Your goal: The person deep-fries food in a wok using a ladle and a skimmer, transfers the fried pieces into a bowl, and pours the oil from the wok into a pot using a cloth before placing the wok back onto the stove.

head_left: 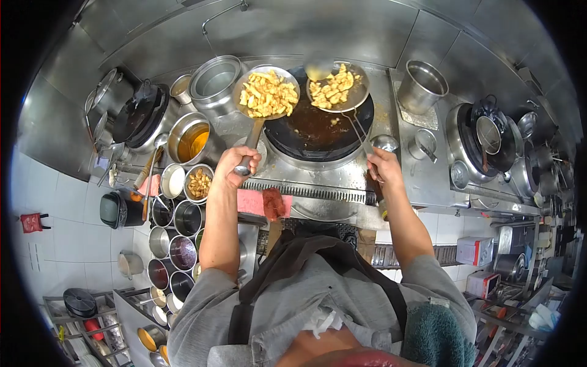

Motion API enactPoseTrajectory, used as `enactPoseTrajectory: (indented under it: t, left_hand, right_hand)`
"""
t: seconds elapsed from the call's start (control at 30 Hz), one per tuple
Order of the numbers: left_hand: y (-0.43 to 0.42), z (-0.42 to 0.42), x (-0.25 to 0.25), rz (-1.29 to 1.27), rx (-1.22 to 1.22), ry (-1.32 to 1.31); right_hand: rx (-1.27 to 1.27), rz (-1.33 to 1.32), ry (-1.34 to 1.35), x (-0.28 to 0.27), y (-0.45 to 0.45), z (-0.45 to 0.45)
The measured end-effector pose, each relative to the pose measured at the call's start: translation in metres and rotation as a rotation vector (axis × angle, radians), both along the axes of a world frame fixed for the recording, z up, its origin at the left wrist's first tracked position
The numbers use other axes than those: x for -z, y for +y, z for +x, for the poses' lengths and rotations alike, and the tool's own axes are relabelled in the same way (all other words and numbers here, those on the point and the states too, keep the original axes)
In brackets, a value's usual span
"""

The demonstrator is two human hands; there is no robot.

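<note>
A grey shirt (330, 284) lies nearest the camera, with a dark green towel (435, 335) over the person's right shoulder. The left hand (234, 166) is closed around the handle of a round metal strainer (247, 78) heaped with yellow pieces (267, 95), held at the left edge of a black wok (361, 125) of dark liquid. The right hand (385, 166) grips the handle of a shallow round pan (358, 93) above the wok's far right part, with more such pieces and a yellowish blur at its left rim.
</note>
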State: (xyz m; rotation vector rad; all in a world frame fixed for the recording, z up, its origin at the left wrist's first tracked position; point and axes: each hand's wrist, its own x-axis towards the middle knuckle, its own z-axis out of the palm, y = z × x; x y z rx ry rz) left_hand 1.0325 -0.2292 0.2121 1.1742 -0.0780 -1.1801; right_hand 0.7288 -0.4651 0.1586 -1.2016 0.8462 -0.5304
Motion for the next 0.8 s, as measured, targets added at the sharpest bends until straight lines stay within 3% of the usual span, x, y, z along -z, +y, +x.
enactPoseTrajectory:
  t: [0.3,0.4,0.43,0.5,0.8]
  left_hand:
    - [-0.056,-0.014,0.034,-0.004,0.207,0.072]
    - [-0.077,-0.026,0.038,-0.019,0.218,0.18]
    - [-0.08,-0.031,0.038,-0.018,0.224,0.183]
    - [-0.084,-0.038,0.036,0.029,0.23,0.148]
    - [-0.072,-0.037,0.049,0.015,0.232,0.23]
  right_hand:
    - [-0.122,-0.268,0.17,-0.039,-0.019,-0.045]
    - [-0.073,-0.706,0.507,-0.047,-0.009,-0.038]
    - [-0.068,-0.703,0.512,-0.045,-0.007,-0.036]
    - [-0.018,-0.969,0.597,-0.037,-0.005,-0.032]
    - [0.04,-1.041,0.601,-0.036,0.0,-0.046]
